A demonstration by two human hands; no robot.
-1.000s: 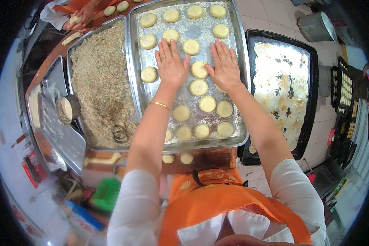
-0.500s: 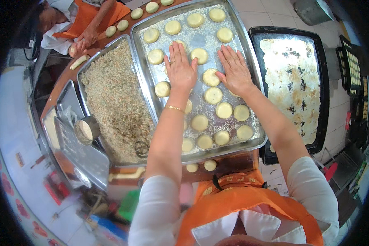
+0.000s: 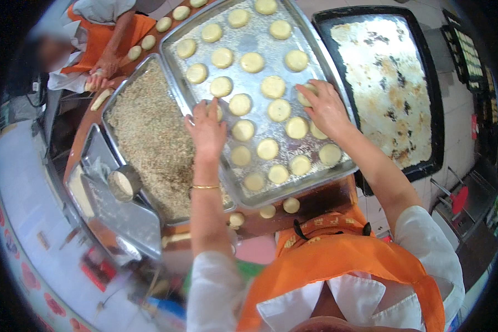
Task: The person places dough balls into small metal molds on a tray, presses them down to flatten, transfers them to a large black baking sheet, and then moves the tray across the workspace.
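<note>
A large metal tray [image 3: 310,185] dusted with pale flecks carries rows of flat, round, yellowish dough pieces [image 3: 252,62]. Over its left side, my left hand [image 3: 207,135] has its fingers spread, their tips touching a dough round [image 3: 218,113] they partly cover. Near the right rim, my right hand [image 3: 327,108] curls its thumb and fingers around another dough round [image 3: 304,95], which still sits at tray level. Rounds between the two hands lie untouched.
Left of the tray stands another tray of crumbly brownish filling [image 3: 149,127], with a metal cup [image 3: 124,182] beside it. A dark baking tray [image 3: 384,88] lies to the right. A co-worker's hands [image 3: 102,74] handle dough at the upper left. Small dough rounds [image 3: 290,205] line the near table edge.
Both hands have gone from lying flat on rounds mid-tray to the tray's sides. The left moved left and nearer; the right now curls around a dough round. The view shifted slightly.
</note>
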